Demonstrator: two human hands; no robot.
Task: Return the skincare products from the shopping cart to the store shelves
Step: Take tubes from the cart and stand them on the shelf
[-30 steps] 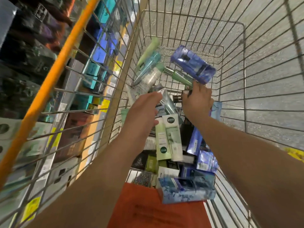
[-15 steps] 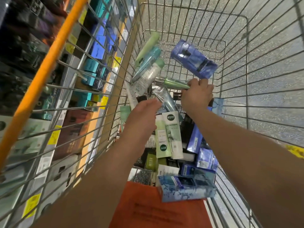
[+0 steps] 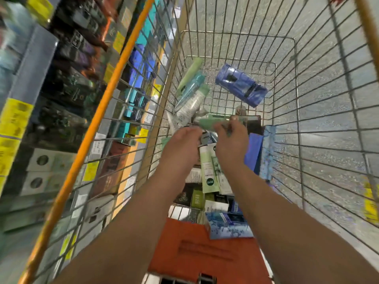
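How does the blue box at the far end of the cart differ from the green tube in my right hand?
The blue box is a wide, flat-sided, dark blue carton; the green tube is slim, rounded and pale green. The box lies loose and tilted near the cart's far wall, untouched; the tube is gripped by the right hand and lies roughly level. Both are inside the cart.

Bare metal wire forms the shopping cart point(image 3: 287, 83) — its rim point(image 3: 114, 83) coated glossy orange; inside, a glossy blue carton point(image 3: 241, 85), smooth plastic tubes point(image 3: 190, 101) and a matt orange flap point(image 3: 205, 253).
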